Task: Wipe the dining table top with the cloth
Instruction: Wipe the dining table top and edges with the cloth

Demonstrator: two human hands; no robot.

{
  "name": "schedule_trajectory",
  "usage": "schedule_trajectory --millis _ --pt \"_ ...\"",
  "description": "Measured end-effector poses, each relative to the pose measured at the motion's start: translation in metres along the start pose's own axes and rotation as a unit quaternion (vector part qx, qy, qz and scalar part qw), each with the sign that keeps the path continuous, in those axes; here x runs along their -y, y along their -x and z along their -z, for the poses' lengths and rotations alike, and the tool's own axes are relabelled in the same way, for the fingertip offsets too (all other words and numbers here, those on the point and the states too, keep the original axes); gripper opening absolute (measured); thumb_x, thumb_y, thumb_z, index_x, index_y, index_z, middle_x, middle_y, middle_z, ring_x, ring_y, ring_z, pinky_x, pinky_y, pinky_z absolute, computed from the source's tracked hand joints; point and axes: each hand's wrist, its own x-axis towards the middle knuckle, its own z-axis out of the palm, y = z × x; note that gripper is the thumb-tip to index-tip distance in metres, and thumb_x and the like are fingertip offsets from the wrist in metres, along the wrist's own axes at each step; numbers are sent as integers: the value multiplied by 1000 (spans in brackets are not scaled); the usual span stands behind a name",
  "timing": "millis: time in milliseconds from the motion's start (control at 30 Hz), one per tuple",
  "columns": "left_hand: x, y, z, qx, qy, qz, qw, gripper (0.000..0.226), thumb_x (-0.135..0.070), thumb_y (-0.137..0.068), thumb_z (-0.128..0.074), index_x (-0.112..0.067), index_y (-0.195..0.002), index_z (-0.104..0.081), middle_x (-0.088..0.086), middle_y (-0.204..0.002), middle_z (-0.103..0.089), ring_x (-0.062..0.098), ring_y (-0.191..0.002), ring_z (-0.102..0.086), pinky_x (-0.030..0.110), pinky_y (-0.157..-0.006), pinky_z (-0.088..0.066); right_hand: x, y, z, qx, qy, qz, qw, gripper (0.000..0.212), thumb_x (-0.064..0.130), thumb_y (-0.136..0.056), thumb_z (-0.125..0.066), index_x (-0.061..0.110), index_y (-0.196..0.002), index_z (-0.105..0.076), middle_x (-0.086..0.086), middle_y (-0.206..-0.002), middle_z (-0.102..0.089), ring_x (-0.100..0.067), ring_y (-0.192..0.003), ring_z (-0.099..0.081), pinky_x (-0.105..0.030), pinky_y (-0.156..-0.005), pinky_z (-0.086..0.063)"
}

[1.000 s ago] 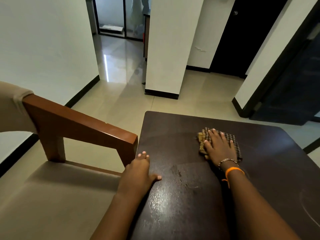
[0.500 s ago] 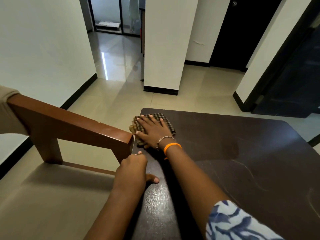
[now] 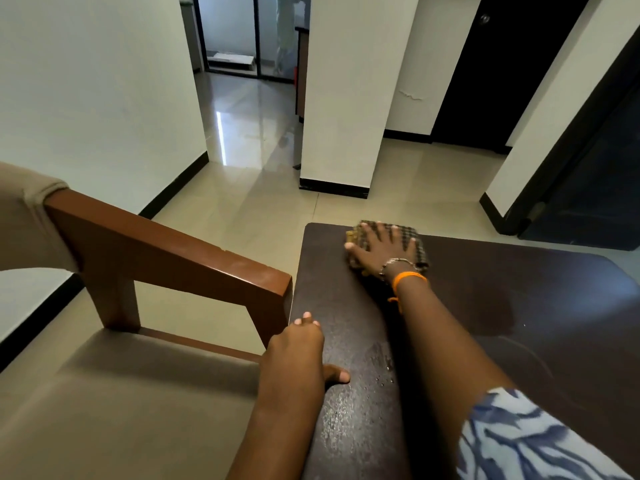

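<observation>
A wooden chair [image 3: 166,258] with a beige seat stands at the left, its arm end just beside the dark dining table [image 3: 485,323]. The left hand [image 3: 298,355] rests on the table's near left edge, fingers laid over the rim and thumb out on the damp, speckled top. Farther right, at the far edge near the left corner, the right hand [image 3: 381,251] presses spread fingers flat on the checked cloth [image 3: 417,245], an orange band [image 3: 408,279] at the wrist.
</observation>
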Motion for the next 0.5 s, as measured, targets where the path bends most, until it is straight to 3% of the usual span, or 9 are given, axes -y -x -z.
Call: schedule_trajectory --millis 133,267,367,500 --pt "0 -3 0 2 -17 10 1000 92 -52 -73 -68 -12 -145 -27 6 -155 -25 28 -134 -39 33 -103 -39 75 -9 -18 17 19 125 992 69 58 -90 -38 32 -148 -11 4 -160 3 -27 -146 9 -56 -113 11" --pt "-3 0 3 3 -6 14 1000 81 -52 -72 -69 -15 -137 -38 5 -154 -27 28 -132 -42 34 -101 -40 69 -18 -16 28 17 182 983 61 53 -93 -36 38 -147 -13 11 -159 0 -21 -147 5 -53 -114 8" --pt "-3 2 5 0 1 7 1000 82 -52 -73 -69 -16 -139 -37 2 -155 -25 26 -133 -40 33 -104 -38 25 -20 -8 -19 15 141 990 58 55 -93 -32 39 -147 -15 13 -159 -5 -19 -147 0 -54 -114 2" --pt "-2 3 5 -1 13 10 1000 88 -52 -73 -68 -15 -143 -31 4 -154 -27 26 -135 -38 32 -106 -37 -53 -10 7 -55 2 4 998 59 54 -93 -31 37 -147 -15 10 -159 -7 -19 -147 -2 -55 -116 -2"
